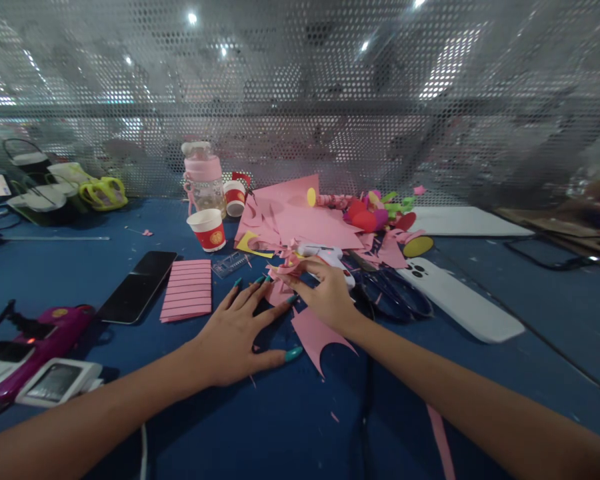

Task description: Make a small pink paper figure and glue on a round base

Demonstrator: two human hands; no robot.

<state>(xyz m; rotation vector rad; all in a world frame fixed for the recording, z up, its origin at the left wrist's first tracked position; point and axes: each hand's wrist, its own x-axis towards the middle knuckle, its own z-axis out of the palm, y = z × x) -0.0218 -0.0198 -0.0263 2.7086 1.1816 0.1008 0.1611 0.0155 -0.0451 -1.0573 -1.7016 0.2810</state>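
Observation:
My left hand (240,337) lies flat on the blue table with its fingers spread, the fingertips at the edge of some pink paper scraps (279,293). Just right of it, my right hand (327,293) is closed in a pinch on a curled piece of pink paper (286,268); its fingers partly hide the piece. Behind the right hand lies a white glue gun (325,253), partly covered. Scissors with dark blue handles (400,293) rest to the right. A larger pink offcut (315,337) with a curved edge sits under the right wrist.
Pink paper sheets (300,217) and colourful cut shapes (367,217) are heaped at the back. Paper cups (209,233) and a pink-topped bottle (203,175) stand left of them. A black phone (139,287), folded lined pink paper (187,290) and a white phone (463,300) flank the hands.

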